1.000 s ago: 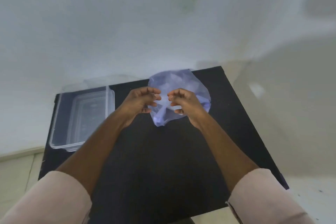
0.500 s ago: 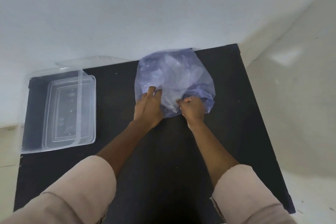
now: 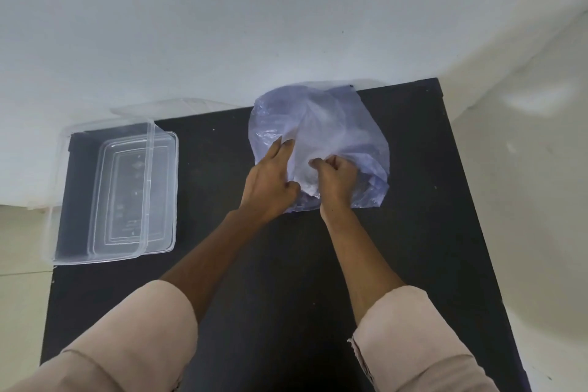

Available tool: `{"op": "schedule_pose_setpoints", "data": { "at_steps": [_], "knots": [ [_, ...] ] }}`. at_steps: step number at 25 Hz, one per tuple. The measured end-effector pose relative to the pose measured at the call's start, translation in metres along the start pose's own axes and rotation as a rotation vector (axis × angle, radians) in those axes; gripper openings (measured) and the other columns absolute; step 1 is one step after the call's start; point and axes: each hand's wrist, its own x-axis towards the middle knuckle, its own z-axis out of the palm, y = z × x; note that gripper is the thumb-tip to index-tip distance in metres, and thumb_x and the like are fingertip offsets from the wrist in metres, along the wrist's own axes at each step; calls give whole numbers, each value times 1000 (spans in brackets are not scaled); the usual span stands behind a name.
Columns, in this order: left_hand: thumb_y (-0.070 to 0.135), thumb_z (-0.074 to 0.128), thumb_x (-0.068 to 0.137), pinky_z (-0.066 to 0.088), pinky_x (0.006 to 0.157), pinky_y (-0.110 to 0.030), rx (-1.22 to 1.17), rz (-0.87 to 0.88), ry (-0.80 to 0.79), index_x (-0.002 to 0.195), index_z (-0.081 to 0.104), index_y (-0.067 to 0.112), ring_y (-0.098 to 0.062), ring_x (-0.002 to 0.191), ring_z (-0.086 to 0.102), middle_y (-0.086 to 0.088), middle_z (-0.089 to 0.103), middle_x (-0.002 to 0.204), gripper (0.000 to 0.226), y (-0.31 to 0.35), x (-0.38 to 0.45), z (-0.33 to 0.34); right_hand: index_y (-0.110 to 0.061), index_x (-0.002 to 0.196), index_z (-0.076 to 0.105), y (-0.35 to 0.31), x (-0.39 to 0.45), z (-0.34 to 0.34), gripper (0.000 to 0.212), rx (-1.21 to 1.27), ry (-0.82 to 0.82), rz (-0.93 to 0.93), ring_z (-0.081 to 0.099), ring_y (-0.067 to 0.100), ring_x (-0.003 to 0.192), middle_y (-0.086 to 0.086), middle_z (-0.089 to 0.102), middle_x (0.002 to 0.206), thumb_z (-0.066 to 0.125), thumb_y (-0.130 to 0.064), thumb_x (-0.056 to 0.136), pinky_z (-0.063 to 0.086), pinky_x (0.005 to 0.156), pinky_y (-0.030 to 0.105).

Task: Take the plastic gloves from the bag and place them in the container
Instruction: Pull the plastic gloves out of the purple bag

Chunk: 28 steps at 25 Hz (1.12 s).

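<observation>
Whereas a second ago both hands held the translucent blue-tinted plastic bag (image 3: 321, 140) raised above the black worktop (image 3: 286, 280), the bag now rests on that surface at its far edge, against the white wall (image 3: 222, 25). Half a second ago it was already down; since then the hands have worked further into its near side. The left hand (image 3: 270, 183) lies flat on the film with fingers extended, its grip wide and closed on nothing. The right hand (image 3: 337, 180) is curled, its grip narrow and pinched on the bag's film near the mouth.

Assessment: the opening step is under way; no extraction has begun. The plastic gloves are inside the bag, visible only as a pale mass through the film, and cannot be counted.

Count: one bag; one clear rectangular plastic container (image 3: 79, 200), holding nothing visible, at the left end of the worktop and well apart from the bag; one clear lid (image 3: 136, 191), which appears to rest partly under or against the container; two hands; two pale pink sleeves (image 3: 136, 344).
</observation>
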Motion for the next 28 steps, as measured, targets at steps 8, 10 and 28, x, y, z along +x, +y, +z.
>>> {"op": "schedule_pose_setpoints", "data": {
  "at_steps": [8, 10, 28],
  "knots": [
    [4, 62, 72, 56, 79, -48, 42, -23, -20, 147, 30, 17, -36, 108, 61, -7, 46, 146, 82, -7, 2, 0, -13, 78, 59, 3, -7, -15, 12, 329, -231, 242, 66, 22, 76, 13, 67, 90, 64, -7, 87, 58, 72, 35],
    [4, 62, 74, 55, 84, -49, 44, -45, -29, 148, 28, 20, -38, 112, 59, -8, 44, 148, 83, -12, 0, -4, -11, 72, 60, 9, -15, -43, 16, 209, -233, 203, 59, 17, 59, 7, 63, 70, 64, -6, 87, 52, 51, 25],
    [29, 54, 95, 54, 85, -41, -835, -842, -42, 115, 57, 13, -20, 87, 61, -16, 64, 114, 25, -109, -316, 31, 0, 100, 69, 156, -232, -71, 19, 120, -545, 419, 65, 32, 94, 14, 72, 94, 66, -7, 83, 51, 92, 45]
  ]
}}
